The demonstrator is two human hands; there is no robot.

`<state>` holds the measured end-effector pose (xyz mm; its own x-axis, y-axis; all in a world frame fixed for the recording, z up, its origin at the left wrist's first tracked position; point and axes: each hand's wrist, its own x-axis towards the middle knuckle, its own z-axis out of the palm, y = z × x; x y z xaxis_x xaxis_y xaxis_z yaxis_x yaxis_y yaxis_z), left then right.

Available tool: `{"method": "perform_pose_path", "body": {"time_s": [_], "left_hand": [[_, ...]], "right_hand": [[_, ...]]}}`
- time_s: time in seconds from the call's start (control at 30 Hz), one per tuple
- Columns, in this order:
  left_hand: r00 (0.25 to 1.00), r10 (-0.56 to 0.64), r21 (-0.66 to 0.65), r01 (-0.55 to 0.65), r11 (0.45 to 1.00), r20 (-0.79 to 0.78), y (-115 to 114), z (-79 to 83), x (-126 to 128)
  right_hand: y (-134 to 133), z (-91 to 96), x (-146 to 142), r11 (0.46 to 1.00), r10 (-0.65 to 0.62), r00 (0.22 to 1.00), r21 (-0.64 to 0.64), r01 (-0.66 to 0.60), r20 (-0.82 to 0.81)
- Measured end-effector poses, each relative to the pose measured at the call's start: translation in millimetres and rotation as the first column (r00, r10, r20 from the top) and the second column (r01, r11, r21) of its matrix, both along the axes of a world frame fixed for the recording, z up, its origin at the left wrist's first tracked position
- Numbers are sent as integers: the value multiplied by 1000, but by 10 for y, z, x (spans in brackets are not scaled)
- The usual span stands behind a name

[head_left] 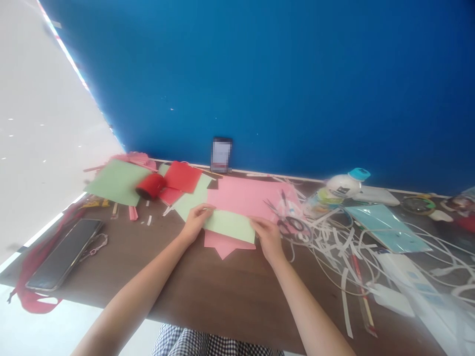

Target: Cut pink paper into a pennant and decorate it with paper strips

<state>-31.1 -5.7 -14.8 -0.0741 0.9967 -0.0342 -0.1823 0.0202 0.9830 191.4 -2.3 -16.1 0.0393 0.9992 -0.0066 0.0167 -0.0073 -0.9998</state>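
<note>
Between my hands is a pale green sheet of paper [230,225]. My left hand [196,221] pinches its left end, and my right hand [267,235] grips its right end. Pink paper [241,193] lies beneath and behind it; a pink piece with a pointed tip [222,251] sticks out toward me. To the right of my right hand, black-handled scissors [295,227] rest on the pink paper. More green paper [191,198] lies behind my left hand, next to red paper [185,177]. My fingertips are partly hidden by the sheet's edges.
At the left are a phone [67,254], a red roll [151,186] and another green sheet [115,182]. A small screen [221,154] leans against the blue wall. On the right, paper strips and cables surround a glue bottle [343,187], a teal packet [388,227] and a power strip [415,287].
</note>
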Motion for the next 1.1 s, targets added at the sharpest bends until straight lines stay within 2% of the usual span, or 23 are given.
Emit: {"method": "perform_pose_path", "body": {"time_s": [0.13,0.3,0.7,0.8,0.97,1.03,1.1], "left_hand": [[1000,-14,-9,14,1000,28,6,7,2],[999,-27,-2,27,1000,-19,9,-3,-5],[999,-47,-13,46,999,-14,19,11,7],[999,-29,5,29,1000,-19,7,28,13],[1000,-21,-8,21,1000,-1,-26,56,39],[999,-25,-33,27,999,48,-34,61,47],[996,-22,-30,25,999,82,-39,66,52]], "right_hand": [[4,-16,-4,999,1,1000,35,-1,-3],[-2,-9,-16,991,19,999,129,-25,47],[-40,48,-27,977,16,996,209,-33,85],[-69,76,-46,959,23,990,276,-60,136],[-134,108,-78,897,25,971,424,-126,237],[-141,107,-74,881,16,963,451,-140,268],[-130,98,-65,892,27,969,432,-134,245]]}}
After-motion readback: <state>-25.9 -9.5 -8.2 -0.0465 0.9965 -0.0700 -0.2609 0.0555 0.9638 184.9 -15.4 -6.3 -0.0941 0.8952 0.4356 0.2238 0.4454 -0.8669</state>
